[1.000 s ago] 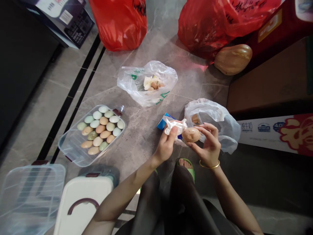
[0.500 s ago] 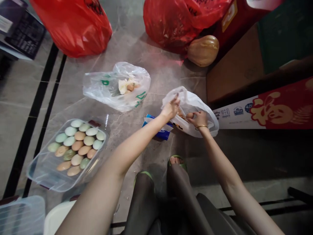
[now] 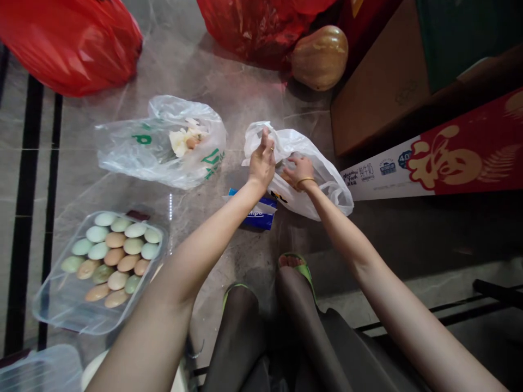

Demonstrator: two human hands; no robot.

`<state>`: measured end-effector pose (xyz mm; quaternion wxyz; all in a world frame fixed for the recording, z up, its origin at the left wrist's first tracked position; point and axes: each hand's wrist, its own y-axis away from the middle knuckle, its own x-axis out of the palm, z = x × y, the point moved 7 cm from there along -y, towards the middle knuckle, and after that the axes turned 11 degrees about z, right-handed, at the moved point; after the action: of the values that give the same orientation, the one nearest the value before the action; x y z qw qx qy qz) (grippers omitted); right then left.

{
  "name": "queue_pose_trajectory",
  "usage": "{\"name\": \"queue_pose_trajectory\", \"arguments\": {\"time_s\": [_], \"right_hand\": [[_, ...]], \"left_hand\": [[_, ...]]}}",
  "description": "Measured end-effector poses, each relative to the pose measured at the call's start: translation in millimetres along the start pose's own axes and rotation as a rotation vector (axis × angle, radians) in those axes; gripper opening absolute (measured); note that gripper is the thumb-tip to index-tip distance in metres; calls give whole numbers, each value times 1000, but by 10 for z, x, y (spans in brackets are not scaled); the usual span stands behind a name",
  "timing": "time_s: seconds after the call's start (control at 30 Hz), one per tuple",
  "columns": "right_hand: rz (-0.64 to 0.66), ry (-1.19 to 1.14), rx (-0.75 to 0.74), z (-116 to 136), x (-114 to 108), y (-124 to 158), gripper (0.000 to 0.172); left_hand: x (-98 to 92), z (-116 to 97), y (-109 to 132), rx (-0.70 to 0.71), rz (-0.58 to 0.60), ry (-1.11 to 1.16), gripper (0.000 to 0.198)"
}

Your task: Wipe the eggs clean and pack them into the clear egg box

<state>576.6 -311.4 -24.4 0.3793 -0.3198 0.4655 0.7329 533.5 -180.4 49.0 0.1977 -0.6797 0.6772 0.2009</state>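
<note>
Steady the white bag (image 3: 302, 206) with the left hand (image 3: 261, 162) and work the right hand (image 3: 300, 167) gently inside; cannot tell either hand's fingers as pinching or spread

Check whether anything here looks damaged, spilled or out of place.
No spill stands out. In the clear plastic container, one tan egg shows a blotchy patch, and the olive egg beside it looks mottled rather than evenly coloured; I cannot tell whether that is dirt, cracking or natural marking.
</note>
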Motion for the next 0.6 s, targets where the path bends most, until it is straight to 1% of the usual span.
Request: {"name": "queue_pose_trajectory", "arguments": {"time_s": [0.03,0.13,0.27,0.4,0.47,0.5,0.57,0.6], "right_hand": [[-19,-17,28,70,34,-57,42],[-64,-36,87,229,148,-155,47],[-107,20,57,360,229,-205,43],[-100,121,17,394,224,-244,37],[-80,126,5,369,188,-179,35],[-86,116,-11,353,149,-101,36],[-132,62,-76,318,26,156,39],[-166,19,-133,306,-49,331,42]], "left_hand": [[-37,-17,19,-17,-13,-25,59],[-137,-21,50,-72,-61,-102,59],[-175,76,54,-137,-100,-189,54],[-179,164,38,-126,-100,-230,51],[-174,162,55,-99,-50,-237,46],[-173,144,88,-86,-23,-240,41],[-174,65,233,-55,12,-247,30],[-170,6,347,-34,16,-241,28]]}}
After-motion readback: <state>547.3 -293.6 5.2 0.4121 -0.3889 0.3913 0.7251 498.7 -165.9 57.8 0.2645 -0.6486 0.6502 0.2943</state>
